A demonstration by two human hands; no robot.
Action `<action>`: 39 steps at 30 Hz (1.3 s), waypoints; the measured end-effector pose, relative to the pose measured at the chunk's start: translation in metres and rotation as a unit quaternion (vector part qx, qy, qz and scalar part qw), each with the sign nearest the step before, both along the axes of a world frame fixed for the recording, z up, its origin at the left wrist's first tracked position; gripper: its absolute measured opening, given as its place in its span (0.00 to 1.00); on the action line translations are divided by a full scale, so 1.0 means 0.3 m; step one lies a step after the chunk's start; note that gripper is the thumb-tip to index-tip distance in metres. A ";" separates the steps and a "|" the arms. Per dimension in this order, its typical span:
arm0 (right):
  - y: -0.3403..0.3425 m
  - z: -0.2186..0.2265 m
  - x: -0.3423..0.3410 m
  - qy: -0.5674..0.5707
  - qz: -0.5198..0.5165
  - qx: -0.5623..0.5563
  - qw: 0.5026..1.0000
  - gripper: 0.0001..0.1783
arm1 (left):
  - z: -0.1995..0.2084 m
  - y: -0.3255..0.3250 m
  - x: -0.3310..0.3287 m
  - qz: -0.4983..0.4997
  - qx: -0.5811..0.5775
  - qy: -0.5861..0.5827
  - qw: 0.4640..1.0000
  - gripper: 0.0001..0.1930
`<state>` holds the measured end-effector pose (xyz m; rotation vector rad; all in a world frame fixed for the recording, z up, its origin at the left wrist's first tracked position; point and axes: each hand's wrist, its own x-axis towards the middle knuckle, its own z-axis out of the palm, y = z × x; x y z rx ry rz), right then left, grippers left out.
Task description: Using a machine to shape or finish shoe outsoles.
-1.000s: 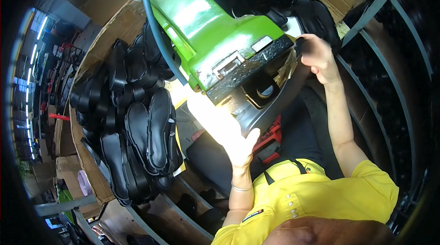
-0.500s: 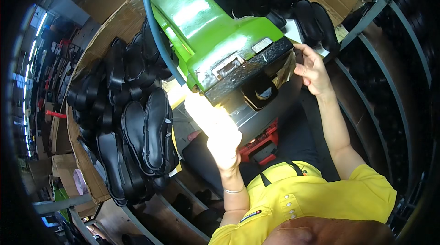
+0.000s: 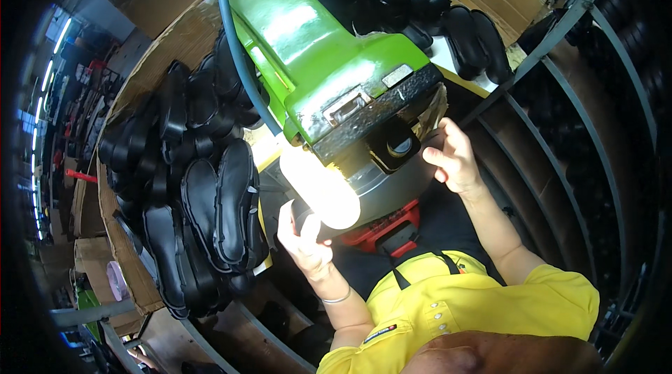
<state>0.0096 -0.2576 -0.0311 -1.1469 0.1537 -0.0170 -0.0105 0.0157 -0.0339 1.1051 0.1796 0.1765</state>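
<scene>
A green machine head with a black lower front reaches in from the top. Below its front, beside a bright white lamp, lies a smooth dark grey curved surface. My left hand is just under the lamp, thumb and forefinger curled around a dark edge. My right hand is at the right end of the grey surface, its thumb and fingers bent towards each other at a dark edge. Glare and the machine hide what lies between the hands, so the held piece cannot be made out.
Black shoe soles are heaped in a cardboard box at left. More black soles lie behind the machine. Metal racks curve along the right. A red plastic stool shows below, and a blue cable runs down the machine.
My left hand has come down and left, out of the lamp's glare. My right hand has moved down and left from the black front's corner. The view has shifted slightly.
</scene>
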 end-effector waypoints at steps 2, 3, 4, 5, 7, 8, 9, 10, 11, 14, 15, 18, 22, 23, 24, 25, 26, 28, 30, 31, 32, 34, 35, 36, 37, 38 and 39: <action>0.026 0.001 0.004 0.004 0.000 0.011 1.000 0.24 | 0.009 0.019 0.000 0.022 0.010 0.007 1.000 0.19; 0.034 -0.004 0.006 0.008 0.003 0.014 1.000 0.25 | 0.024 0.018 -0.005 0.029 0.005 0.017 0.999 0.20; 0.042 -0.007 0.007 0.011 0.006 0.016 1.000 0.25 | 0.021 0.024 -0.009 0.032 0.003 0.016 0.999 0.20; 0.050 -0.008 0.006 0.021 0.008 0.011 1.000 0.25 | 0.012 0.035 -0.018 0.035 0.002 0.014 0.999 0.21; 0.063 -0.027 0.011 0.015 0.012 0.010 1.000 0.26 | -0.008 0.054 -0.036 0.035 0.002 0.008 0.999 0.22; 0.070 -0.035 0.014 0.012 0.014 0.009 1.000 0.26 | -0.019 0.067 -0.048 0.033 0.004 0.003 0.999 0.22; 0.079 -0.037 0.015 0.014 0.017 0.008 1.000 0.26 | -0.031 0.080 -0.060 0.030 0.006 -0.001 1.000 0.22; 0.087 -0.044 0.017 0.011 0.025 0.005 1.000 0.26 | -0.045 0.089 -0.072 0.037 0.004 0.002 0.999 0.23; 0.095 -0.055 0.019 0.009 0.034 0.003 0.999 0.26 | -0.059 0.097 -0.084 0.044 0.002 0.004 0.999 0.23; 0.116 -0.058 0.019 -0.009 0.066 -0.010 0.998 0.26 | -0.072 0.143 -0.125 0.039 0.022 0.025 0.999 0.25; 0.127 -0.058 0.021 -0.030 0.074 -0.011 0.997 0.25 | -0.080 0.157 -0.135 0.051 0.047 0.020 0.997 0.26; 0.110 -0.081 0.020 -0.044 0.074 -0.038 0.996 0.26 | -0.065 0.168 -0.132 0.023 0.198 -0.030 0.980 0.29; 0.013 -0.117 0.035 -0.068 0.026 0.018 0.997 0.28 | 0.050 0.059 -0.073 -0.022 0.282 -0.049 0.958 0.26; 0.002 -0.108 0.046 -0.054 0.013 0.027 0.998 0.26 | 0.049 0.038 -0.059 -0.023 0.306 -0.059 0.950 0.26; -0.009 -0.079 0.060 -0.042 -0.002 0.035 0.998 0.25 | 0.047 0.021 -0.041 -0.025 0.329 -0.072 0.941 0.25; -0.032 -0.069 0.065 -0.032 -0.003 0.048 0.998 0.23 | 0.048 0.007 -0.020 -0.023 0.371 -0.100 0.923 0.24; -0.049 -0.083 0.077 -0.038 -0.008 0.044 0.998 0.22 | 0.049 -0.005 -0.014 -0.030 0.362 -0.102 0.926 0.23; -0.060 -0.074 0.084 -0.022 -0.016 0.047 0.999 0.22 | 0.049 -0.030 -0.005 -0.046 0.345 -0.106 0.931 0.23; -0.051 -0.087 0.085 -0.022 -0.001 0.060 0.998 0.22 | 0.070 -0.032 -0.002 -0.037 0.323 -0.102 0.940 0.24; -0.045 -0.094 0.082 -0.021 0.006 0.067 0.998 0.23 | 0.075 -0.026 -0.001 -0.036 0.315 -0.091 0.944 0.24; -0.043 -0.094 0.079 -0.019 0.005 0.066 0.998 0.23 | 0.078 -0.018 -0.001 -0.035 0.307 -0.080 0.948 0.24; -0.033 -0.087 0.078 -0.015 0.006 0.067 0.998 0.23 | 0.054 0.004 -0.001 -0.025 0.302 -0.118 0.946 0.26; -0.017 -0.080 0.072 -0.010 0.013 0.063 0.998 0.23 | 0.055 0.017 -0.004 -0.019 0.299 -0.117 0.947 0.26; 0.003 -0.077 0.061 -0.005 0.018 0.060 0.998 0.22 | 0.060 0.031 -0.004 -0.016 0.297 -0.115 0.948 0.26; 0.021 -0.084 0.055 -0.013 0.031 0.065 0.997 0.22 | 0.056 0.060 -0.012 -0.015 0.318 -0.090 0.944 0.25; 0.042 -0.082 0.049 -0.009 0.039 0.077 0.996 0.22 | 0.058 0.076 -0.020 -0.006 0.328 -0.084 0.941 0.25; 0.058 -0.084 0.047 -0.003 0.037 0.073 0.997 0.23 | 0.060 0.085 -0.027 0.004 0.338 -0.079 0.938 0.24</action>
